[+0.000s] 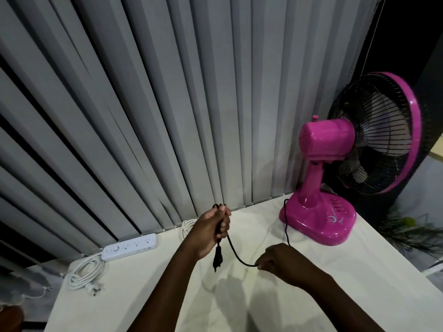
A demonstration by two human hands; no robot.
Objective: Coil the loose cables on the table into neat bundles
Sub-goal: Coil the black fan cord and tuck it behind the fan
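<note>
A thin black cable (pixel 233 250) runs from the base of a pink table fan (pixel 321 219) across the white table (pixel 134 293). My left hand (pixel 211 232) is raised above the table and closed around the cable near its plug end; the black plug (pixel 217 258) dangles below my fist. My right hand (pixel 280 259) pinches the same cable lower down, and the stretch between my hands sags in a shallow curve. From my right hand the cable rises back toward the fan base.
A white power strip (pixel 130 246) lies at the back left, with its white cord coiled (pixel 84 275) beside it. Another white cord (pixel 188 226) lies partly hidden behind my left hand. Grey vertical blinds (pixel 143 116) hang along the table's far edge.
</note>
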